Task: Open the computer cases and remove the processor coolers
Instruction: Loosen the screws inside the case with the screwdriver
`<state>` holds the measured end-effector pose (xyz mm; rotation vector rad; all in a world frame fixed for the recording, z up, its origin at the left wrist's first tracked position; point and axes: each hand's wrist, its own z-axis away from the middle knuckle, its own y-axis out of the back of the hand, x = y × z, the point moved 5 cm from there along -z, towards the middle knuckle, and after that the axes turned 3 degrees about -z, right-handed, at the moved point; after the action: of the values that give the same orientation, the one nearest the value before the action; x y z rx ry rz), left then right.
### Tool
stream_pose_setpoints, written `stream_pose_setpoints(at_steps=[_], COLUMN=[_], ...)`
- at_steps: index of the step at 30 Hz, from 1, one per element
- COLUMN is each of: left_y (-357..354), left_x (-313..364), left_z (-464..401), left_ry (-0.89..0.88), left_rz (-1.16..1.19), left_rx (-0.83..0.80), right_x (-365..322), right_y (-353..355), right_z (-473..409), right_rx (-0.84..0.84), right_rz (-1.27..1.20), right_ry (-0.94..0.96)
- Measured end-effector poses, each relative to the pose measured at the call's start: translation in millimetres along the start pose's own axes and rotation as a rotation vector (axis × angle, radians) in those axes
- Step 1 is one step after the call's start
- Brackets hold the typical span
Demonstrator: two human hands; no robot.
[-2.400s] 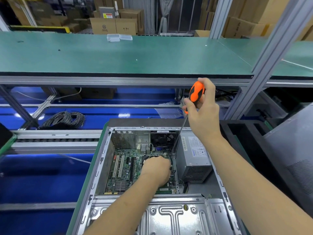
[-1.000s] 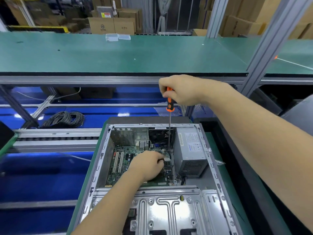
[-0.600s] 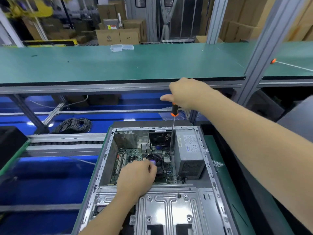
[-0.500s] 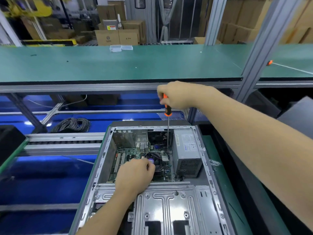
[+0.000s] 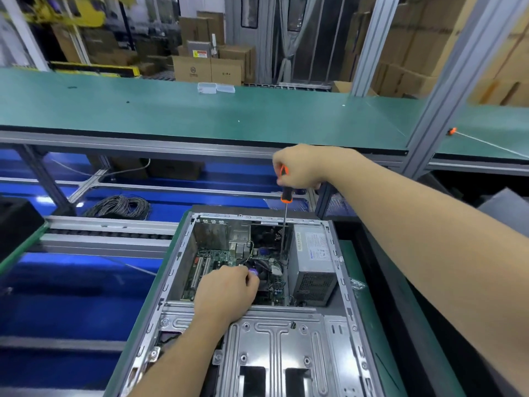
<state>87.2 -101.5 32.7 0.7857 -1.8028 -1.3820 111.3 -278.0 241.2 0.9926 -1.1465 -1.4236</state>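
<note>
On the green bench point(image 5: 360, 270) lies an open case point(image 5: 183, 253); right hand point(image 5: 300, 167) grips a screwdriver point(image 5: 286, 196), left hand point(image 5: 226, 293) grasps the cooler point(image 5: 264, 272).

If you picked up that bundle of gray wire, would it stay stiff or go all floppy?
Probably floppy: the wire bundle lies in loose coils of thin strands that would likely sag and spread when lifted. It looks unlikely to roll, since it sits flat on the blue shelf. Loose loops might snag or tangle.
</note>
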Motion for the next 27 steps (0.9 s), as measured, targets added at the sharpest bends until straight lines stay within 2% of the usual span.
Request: stream_pose_setpoints(at_steps=[2, 6, 9, 13, 16, 19, 22, 27], left_y=[0, -1, -2, -2, -3, -3, -2, -3], left_x=[-1, -2, -2, -2, -2, -3, -2, -2], left_z=[-1, 0, 0, 0, 0, -1, 0, -1], left_ry=[0.005, 0.012, 0.016, 0.012, 0.01, 0.01, 0.008, 0.002], left_rz=[0.001, 0.006, 0.001, -0.003, 0.009, 0.002, 0.007, -0.001], left_rx=[0.006, 0.004, 0.018, 0.023, 0.022, 0.01, 0.015, 0.006], right_x=[1, 7, 13, 17, 17, 22, 20, 21], right_y=[0, 5, 2, 7, 3, 5, 2, 4], right_z=[3, 4, 5, 2, 2, 3, 2, 1], right_rx=[-0.052, 0.016, -0.063, 0.004, -0.06, -0.025, -0.048, -0.032], right_rz=[-0.029, 0.115, 0.054, 0.112, 0.014, 0.016, -0.048, 0.004], right_ry=[-0.009, -0.039, -0.013, -0.034, 0.002, -0.05, 0.023, -0.045])
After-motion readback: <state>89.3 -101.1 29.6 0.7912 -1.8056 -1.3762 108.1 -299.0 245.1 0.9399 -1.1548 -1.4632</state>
